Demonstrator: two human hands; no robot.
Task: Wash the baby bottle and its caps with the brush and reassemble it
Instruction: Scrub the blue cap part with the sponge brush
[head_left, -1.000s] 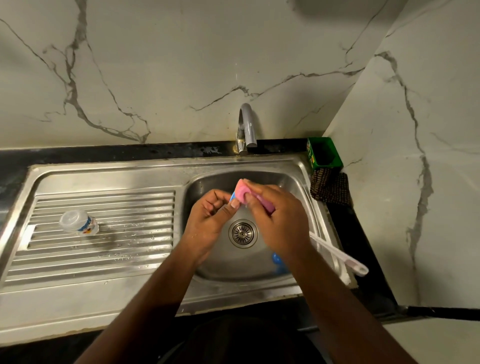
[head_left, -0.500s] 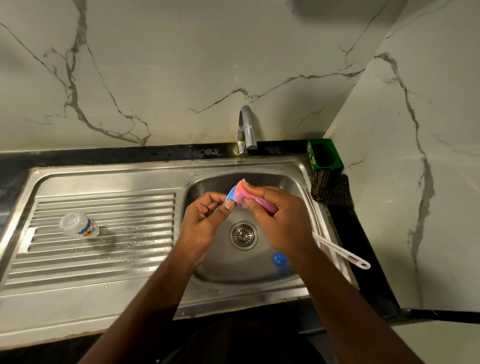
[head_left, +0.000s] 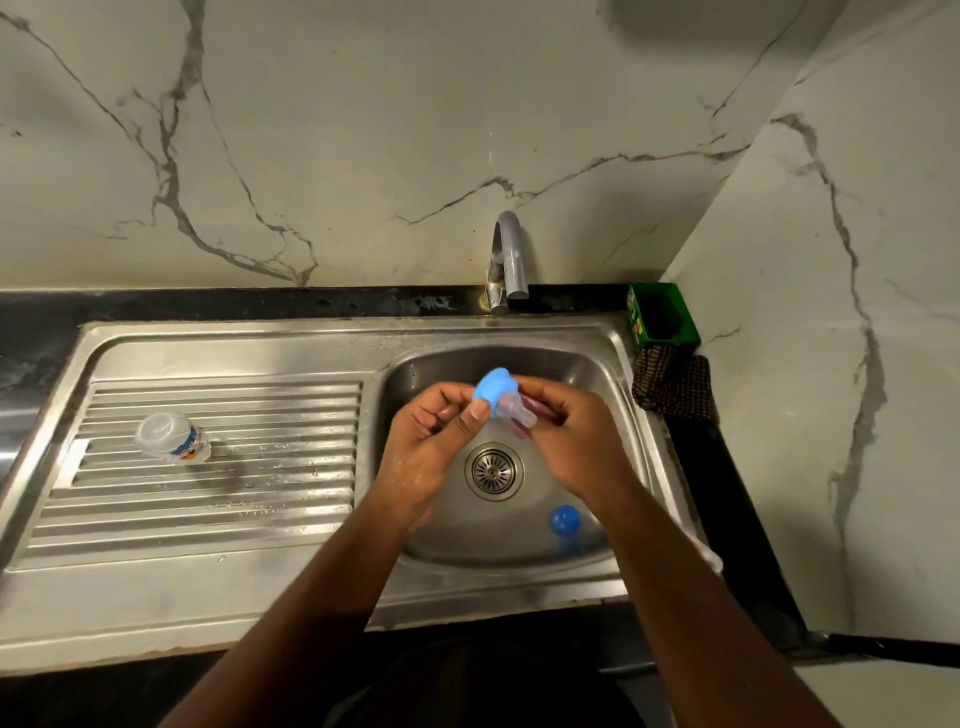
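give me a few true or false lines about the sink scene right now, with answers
1. The bottle lies on the drainboard. True.
2. Water runs from the tap. False: no stream shows.
3. The left hand pinches the blue cap. True.
4. A blue cap lies in the basin. True.
5. The green box sits on the drainboard. False: it stands in the corner, right of the tap.
6. The right hand is empty. False: it grips the pink brush head.
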